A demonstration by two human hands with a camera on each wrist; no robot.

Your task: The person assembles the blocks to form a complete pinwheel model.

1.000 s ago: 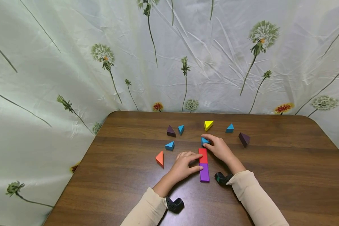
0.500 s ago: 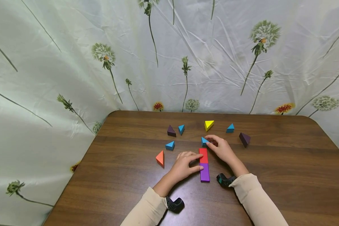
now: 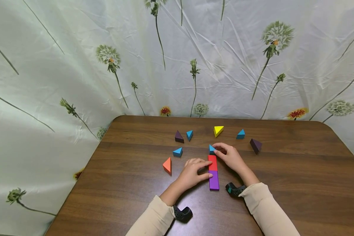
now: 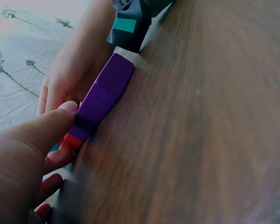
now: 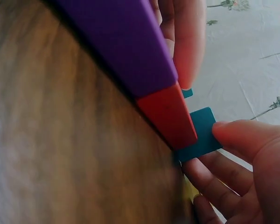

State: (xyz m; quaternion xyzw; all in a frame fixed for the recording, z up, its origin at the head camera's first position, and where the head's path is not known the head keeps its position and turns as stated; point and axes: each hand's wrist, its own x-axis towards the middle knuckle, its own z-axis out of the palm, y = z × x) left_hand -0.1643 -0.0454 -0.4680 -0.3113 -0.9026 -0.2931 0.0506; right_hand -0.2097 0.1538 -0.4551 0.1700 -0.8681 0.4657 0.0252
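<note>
A red block and a purple block lie end to end in one line on the table. From the left side, my left hand touches them, its index finger extended onto the red block and its thumb on the purple one. At the far end of the red block is a blue triangular block. My right hand pinches this blue block between thumb and fingers. In the right wrist view it stands against the red block's end, though any small gap is hard to judge.
Loose triangular blocks lie around: an orange one, a blue one, a dark one and another blue one to the left. Beyond sit a yellow one, a blue one and a dark one. A flowered curtain hangs behind the table.
My right hand first shifts slightly right, then comes back left and toward me, with the blue triangular block moving closer to the red block. The left hand stays put.
</note>
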